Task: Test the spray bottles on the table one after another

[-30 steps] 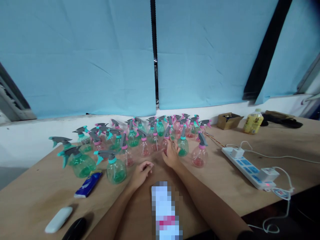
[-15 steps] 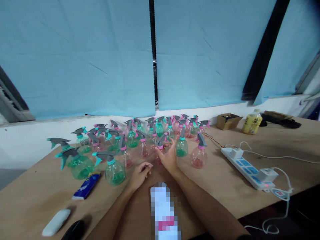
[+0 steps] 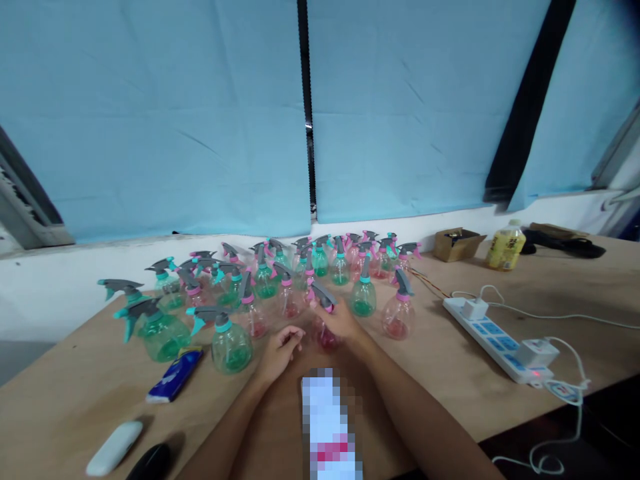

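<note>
Closer came one round, see-through pink plastic spray bottle, near the middle, its neck pinched by the right hand. Left of it, the left hand lay loosely curled and empty. Gentle, upright holding seemed best.

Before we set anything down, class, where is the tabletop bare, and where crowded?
Bare wood shows between the right forearm and the power strip, and left of the blue packet, beyond the white case. Crowded: toward the wall, where spray bottles stand close together.
</note>
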`<state>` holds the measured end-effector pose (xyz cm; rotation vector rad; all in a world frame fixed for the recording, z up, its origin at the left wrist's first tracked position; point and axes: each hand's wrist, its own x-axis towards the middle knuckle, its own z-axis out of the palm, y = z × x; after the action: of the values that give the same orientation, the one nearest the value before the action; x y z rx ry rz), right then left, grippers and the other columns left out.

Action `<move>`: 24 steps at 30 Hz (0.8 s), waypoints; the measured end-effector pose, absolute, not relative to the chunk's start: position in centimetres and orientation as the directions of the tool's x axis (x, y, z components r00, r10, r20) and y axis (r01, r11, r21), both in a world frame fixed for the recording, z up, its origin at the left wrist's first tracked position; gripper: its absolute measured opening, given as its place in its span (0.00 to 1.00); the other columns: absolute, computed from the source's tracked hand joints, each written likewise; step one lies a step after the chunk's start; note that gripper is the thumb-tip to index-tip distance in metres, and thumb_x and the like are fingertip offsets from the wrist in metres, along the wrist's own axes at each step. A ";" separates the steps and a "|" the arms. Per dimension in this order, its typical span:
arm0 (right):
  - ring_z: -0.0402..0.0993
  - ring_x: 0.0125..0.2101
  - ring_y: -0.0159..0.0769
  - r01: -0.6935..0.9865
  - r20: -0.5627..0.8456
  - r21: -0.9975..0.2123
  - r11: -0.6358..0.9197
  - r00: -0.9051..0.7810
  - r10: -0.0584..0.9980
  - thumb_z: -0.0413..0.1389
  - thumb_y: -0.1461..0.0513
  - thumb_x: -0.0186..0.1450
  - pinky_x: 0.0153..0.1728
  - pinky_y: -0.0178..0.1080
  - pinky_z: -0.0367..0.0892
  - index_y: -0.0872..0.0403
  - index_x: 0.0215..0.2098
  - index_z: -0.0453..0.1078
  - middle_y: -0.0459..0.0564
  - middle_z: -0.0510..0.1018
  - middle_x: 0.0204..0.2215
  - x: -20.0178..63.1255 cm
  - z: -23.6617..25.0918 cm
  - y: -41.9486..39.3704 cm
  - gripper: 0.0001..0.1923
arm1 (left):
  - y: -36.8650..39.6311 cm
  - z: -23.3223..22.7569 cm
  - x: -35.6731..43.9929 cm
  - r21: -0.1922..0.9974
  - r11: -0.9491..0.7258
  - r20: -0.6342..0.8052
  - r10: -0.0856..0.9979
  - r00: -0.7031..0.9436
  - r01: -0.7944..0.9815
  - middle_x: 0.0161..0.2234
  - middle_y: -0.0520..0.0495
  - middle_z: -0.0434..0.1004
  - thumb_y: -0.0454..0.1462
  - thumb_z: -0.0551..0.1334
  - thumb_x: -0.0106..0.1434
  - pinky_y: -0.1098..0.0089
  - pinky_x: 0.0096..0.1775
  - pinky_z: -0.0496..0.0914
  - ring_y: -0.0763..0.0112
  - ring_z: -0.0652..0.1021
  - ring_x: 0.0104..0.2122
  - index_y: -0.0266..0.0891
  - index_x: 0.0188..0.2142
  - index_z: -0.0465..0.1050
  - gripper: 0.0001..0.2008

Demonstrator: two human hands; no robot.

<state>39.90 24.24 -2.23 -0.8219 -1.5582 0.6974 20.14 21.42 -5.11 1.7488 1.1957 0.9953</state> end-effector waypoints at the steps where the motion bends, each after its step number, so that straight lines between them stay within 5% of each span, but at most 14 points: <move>1: 0.68 0.26 0.31 0.114 0.543 -0.828 0.550 -0.085 0.835 0.55 0.57 0.62 0.33 0.34 0.67 0.53 0.36 0.72 0.43 0.72 0.24 40.1 -2.4 24.3 0.09 | 21.4 -5.1 20.1 0.904 -0.256 0.174 0.952 0.252 0.342 0.23 0.53 0.72 0.53 0.56 0.62 0.75 0.24 0.60 0.75 0.66 0.19 0.38 0.36 0.75 0.21; 12: 0.75 0.32 0.37 0.054 0.476 -0.841 0.538 -0.399 0.784 0.51 0.64 0.57 0.38 0.41 0.71 0.53 0.31 0.76 0.47 0.79 0.27 40.6 -0.4 23.4 0.11 | 21.7 -5.5 20.1 0.912 -0.255 0.183 0.954 0.239 0.322 0.24 0.52 0.73 0.53 0.56 0.62 0.74 0.23 0.60 0.74 0.67 0.18 0.38 0.36 0.74 0.21; 16: 0.72 0.24 0.32 0.028 0.367 -0.912 0.410 -0.391 0.844 0.51 0.65 0.55 0.28 0.34 0.68 0.53 0.25 0.73 0.45 0.76 0.22 40.4 0.1 22.8 0.08 | 21.5 -5.3 20.1 0.907 -0.258 0.179 0.952 0.248 0.333 0.24 0.53 0.74 0.52 0.56 0.62 0.74 0.24 0.61 0.75 0.68 0.18 0.39 0.35 0.74 0.19; 24: 0.72 0.23 0.30 -0.034 0.405 -0.907 0.420 -0.344 0.847 0.51 0.66 0.54 0.26 0.32 0.67 0.53 0.27 0.72 0.42 0.75 0.21 40.0 0.0 22.8 0.07 | 21.5 -5.1 20.2 0.908 -0.258 0.182 0.952 0.245 0.330 0.23 0.52 0.74 0.52 0.56 0.62 0.73 0.25 0.61 0.75 0.68 0.18 0.39 0.33 0.73 0.19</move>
<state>39.98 22.80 0.05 -0.7198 -1.6651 1.0920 20.20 21.46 -5.15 1.7430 1.1879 1.0126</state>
